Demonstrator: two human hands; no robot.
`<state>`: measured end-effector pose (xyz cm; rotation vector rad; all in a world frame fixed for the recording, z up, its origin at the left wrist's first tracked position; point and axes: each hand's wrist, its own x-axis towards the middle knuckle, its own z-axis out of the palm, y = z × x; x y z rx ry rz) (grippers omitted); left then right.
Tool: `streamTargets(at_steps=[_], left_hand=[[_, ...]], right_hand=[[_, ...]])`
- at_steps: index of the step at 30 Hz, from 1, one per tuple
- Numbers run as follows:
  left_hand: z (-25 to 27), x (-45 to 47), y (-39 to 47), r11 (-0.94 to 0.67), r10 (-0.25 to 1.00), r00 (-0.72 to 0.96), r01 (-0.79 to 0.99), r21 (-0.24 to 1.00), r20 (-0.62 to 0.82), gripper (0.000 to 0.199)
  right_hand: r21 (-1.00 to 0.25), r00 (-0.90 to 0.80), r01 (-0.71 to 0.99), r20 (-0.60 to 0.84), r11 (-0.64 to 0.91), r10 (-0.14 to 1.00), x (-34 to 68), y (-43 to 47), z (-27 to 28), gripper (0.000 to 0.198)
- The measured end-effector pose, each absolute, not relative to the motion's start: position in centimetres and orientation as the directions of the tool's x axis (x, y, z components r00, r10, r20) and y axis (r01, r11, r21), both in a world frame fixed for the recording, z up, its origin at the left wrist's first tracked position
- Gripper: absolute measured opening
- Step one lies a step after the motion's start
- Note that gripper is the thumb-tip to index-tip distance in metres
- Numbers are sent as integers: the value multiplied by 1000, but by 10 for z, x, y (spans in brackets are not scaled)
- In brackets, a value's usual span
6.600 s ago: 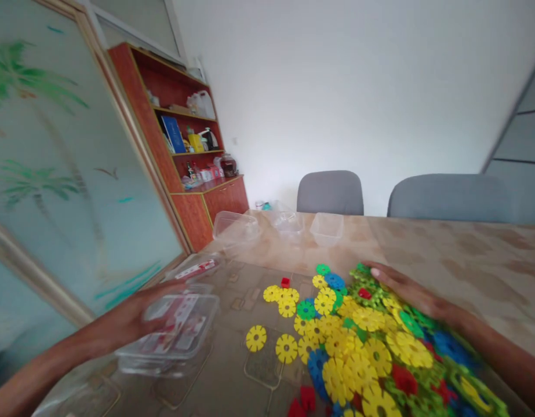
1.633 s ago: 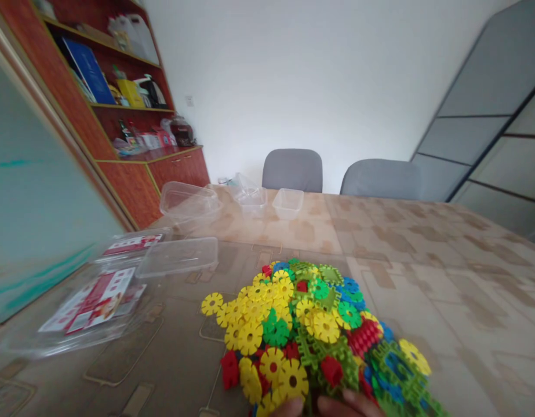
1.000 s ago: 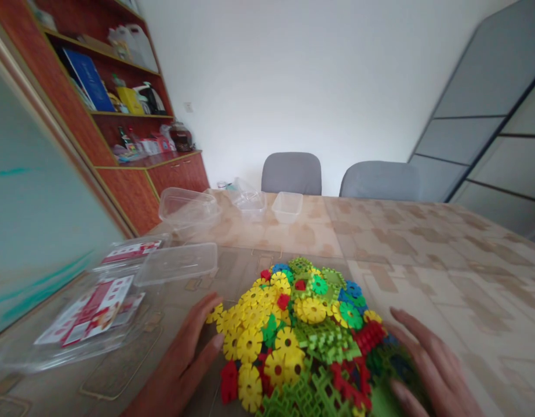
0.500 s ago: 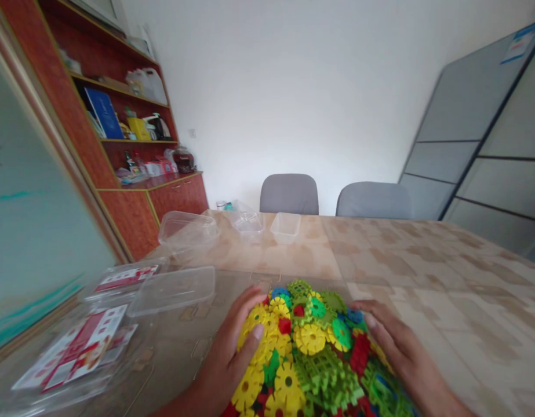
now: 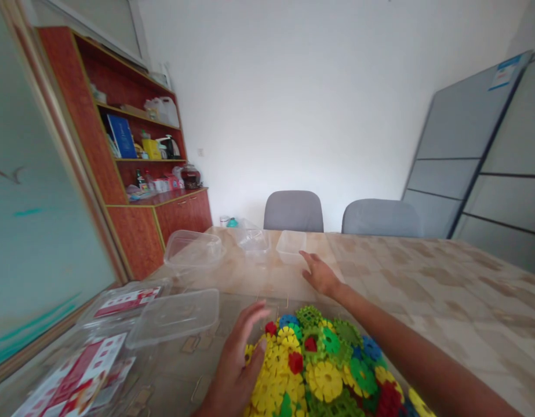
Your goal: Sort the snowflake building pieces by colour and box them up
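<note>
A heap of plastic interlocking discs [image 5: 328, 379], mostly yellow and green with some red and blue, lies at the table's near edge. My left hand [image 5: 239, 362] is beside the heap's left side, fingers apart and holding nothing; whether it touches the pieces I cannot tell. Stretched out over the table, my right hand [image 5: 321, 274] has its fingers extended and empty. Its forefinger points at the small clear plastic tub [image 5: 292, 242], close to the near right corner. Contact there is unclear.
Two more clear containers stand at the back left: a large tub [image 5: 193, 249] and a crumpled-looking one [image 5: 253, 240]. A clear lid [image 5: 175, 317] and packages with red-and-white labels [image 5: 82, 376] lie at left. Two grey chairs [image 5: 293, 209] stand beyond the table [image 5: 397, 289].
My right hand has left the heap's right side and reached forward to the small tub. The left hand stays by the heap, slightly lifted. The view has tilted up a little.
</note>
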<state>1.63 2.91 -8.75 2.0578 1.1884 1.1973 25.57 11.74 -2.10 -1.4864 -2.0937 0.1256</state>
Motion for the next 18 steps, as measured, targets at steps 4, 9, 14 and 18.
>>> streamTargets(at_steps=[4,9,14,18], left_hand=[[-91,14,30,-535,845,292,462,707,449,35],[-93,13,33,-564,825,342,459,687,449,37],[-90,14,31,-581,813,347,462,670,467,35],[-73,14,39,-627,778,378,514,586,501,34]], right_hand=[[-382,-224,843,393,379,892,247,124,-12,29],[-378,-200,855,392,355,898,254,126,-11,26],[-375,-140,879,390,295,910,288,127,-20,25],[-370,-78,898,395,236,915,340,122,-31,23]])
